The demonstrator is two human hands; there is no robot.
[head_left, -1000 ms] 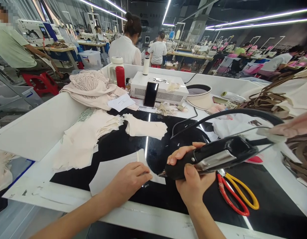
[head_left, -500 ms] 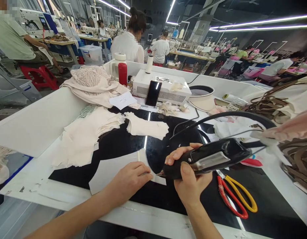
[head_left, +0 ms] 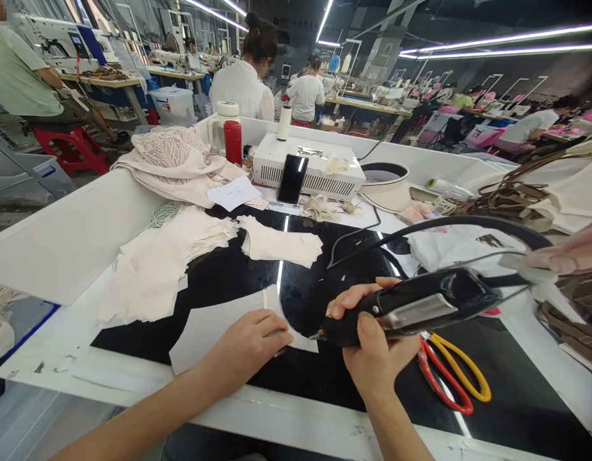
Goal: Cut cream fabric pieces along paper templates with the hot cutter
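Right hand (head_left: 372, 342): centre right of the frame, fingers and thumb wrapped around a black corded hand tool (head_left: 415, 301); its metal tip meets the template's curved edge.
Left hand (head_left: 255, 346): lower centre, laid on the white template sheet (head_left: 204, 330), fingers bent; cannot tell whether anything is pinched beneath.
Clear plastic bin (head_left: 173, 104): upper left, lidded, contents indistinct.
Blue-rimmed bin (head_left: 34, 333): left edge, translucent, cream cloth at its upper side.
Flasks: one pale (head_left: 226, 112), one red (head_left: 233, 144), upright, upper centre, capped, contents hidden.
Cream fabric: ragged-edged layered stack (head_left: 146, 275), centre left; shorter waisted stack (head_left: 281, 243), centre.
Lace bundle (head_left: 173, 157): openwork, heaped, left of the flasks.
Vented white box (head_left: 305, 173): upper centre, slotted front, smartphone (head_left: 292, 180) leaning against it.
Scissors (head_left: 426, 365): lower right, red and yellow handles.
Work surface (head_left: 305, 282): glossy black, white border, raised white walls.
Room: black gloss between shorter stack and hands; another stretch right of the scissors.
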